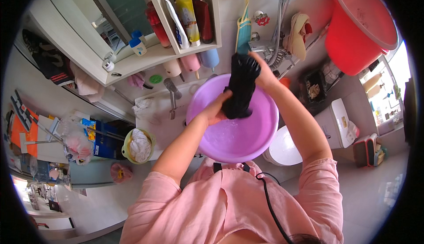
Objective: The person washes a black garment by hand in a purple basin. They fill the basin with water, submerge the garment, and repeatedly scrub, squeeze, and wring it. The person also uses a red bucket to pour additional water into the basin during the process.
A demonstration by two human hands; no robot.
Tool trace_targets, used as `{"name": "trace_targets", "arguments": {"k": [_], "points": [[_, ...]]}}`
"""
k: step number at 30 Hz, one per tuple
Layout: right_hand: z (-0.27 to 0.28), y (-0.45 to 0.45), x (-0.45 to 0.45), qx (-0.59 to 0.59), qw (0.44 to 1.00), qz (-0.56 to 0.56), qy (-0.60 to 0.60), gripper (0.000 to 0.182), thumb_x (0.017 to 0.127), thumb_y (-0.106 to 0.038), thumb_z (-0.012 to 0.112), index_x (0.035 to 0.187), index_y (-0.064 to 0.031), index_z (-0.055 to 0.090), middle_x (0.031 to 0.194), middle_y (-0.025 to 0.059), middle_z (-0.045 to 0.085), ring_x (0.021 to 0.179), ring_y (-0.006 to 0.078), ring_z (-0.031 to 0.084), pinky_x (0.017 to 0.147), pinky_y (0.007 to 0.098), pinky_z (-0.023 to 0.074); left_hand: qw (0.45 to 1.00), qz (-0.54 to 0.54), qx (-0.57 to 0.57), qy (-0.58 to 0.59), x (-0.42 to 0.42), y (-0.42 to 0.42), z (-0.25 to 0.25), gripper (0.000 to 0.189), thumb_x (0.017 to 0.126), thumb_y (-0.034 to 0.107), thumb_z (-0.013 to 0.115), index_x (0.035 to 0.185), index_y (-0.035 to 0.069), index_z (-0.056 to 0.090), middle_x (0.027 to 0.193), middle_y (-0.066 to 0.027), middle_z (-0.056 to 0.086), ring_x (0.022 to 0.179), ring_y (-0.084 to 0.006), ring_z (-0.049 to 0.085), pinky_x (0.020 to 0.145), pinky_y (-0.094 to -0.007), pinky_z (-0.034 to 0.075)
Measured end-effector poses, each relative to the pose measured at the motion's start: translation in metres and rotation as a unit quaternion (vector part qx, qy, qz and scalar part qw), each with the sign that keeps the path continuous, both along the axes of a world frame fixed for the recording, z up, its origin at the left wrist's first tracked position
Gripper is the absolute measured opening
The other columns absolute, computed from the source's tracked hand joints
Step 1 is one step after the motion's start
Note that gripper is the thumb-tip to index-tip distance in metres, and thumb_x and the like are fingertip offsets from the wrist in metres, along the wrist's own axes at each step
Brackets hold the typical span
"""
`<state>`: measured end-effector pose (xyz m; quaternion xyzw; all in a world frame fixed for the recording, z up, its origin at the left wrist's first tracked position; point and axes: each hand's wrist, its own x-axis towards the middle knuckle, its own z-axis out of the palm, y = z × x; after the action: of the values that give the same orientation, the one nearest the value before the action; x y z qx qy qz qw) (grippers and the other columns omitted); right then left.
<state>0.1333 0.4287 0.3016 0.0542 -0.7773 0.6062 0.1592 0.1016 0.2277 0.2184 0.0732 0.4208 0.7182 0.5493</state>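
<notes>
A bunched black cloth (241, 85), which looks wet, is stretched between my two hands above a purple plastic basin (232, 141). My left hand (217, 109) grips its lower end over the basin's left side. Higher up, my right hand (263, 72) holds the upper end from the right, near the basin's far rim. Most of my right fingers are hidden behind the cloth. Some water with a little froth shows in the bottom of the basin. The basin sits over the right end of a white sink (154, 138).
Left of the basin, a green strainer basket (126, 149) holds white cloth. A sink faucet (172, 98) stands behind. Above hangs a mirror cabinet with tubes (187, 22). To the right are a toilet (285, 148), a red bucket (351, 38) and a black bin (314, 88).
</notes>
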Motion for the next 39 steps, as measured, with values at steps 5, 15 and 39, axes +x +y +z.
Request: {"name": "trace_targets", "arguments": {"k": [5,15,39], "points": [[0.081,-0.006,-0.007,-0.03,0.995,-0.017,0.089,0.029,0.084,-0.003,0.06,0.111,-0.0039,0.048,0.095,0.0057,0.058,0.093,0.0136,0.053,0.083,0.0287,0.0439,0.995,0.061,-0.079,-0.017,-0.012,0.004,0.005,0.089,0.082,0.071,0.045,0.147,0.019,0.015,0.114,-0.0269,0.056,0.101,-0.0372,0.059,0.089,-0.0478,0.047],[0.223,0.025,-0.02,0.475,0.855,-0.146,0.146,0.038,0.071,0.005,0.052,0.108,-0.0061,0.055,0.09,0.0245,0.063,0.091,0.0411,0.06,0.075,0.0445,0.0484,0.785,0.254,-0.057,0.562,-0.014,0.027,0.139,0.038,0.088,0.01,0.057,0.123,0.007,0.044,0.085,-0.0054,0.059,0.071,-0.0091,0.056,0.061,-0.0247,0.046],[0.325,0.072,-0.148,0.64,0.664,-0.268,0.279,0.02,0.077,-0.014,0.056,0.095,-0.0057,0.057,0.086,0.0195,0.064,0.087,0.0379,0.061,0.075,0.0461,0.0474,0.873,0.119,-0.207,0.426,0.07,-0.065,-0.008,0.022,0.09,0.008,0.055,0.113,0.005,0.057,0.09,-0.005,0.061,0.076,-0.0091,0.056,0.072,-0.0246,0.048]]}}
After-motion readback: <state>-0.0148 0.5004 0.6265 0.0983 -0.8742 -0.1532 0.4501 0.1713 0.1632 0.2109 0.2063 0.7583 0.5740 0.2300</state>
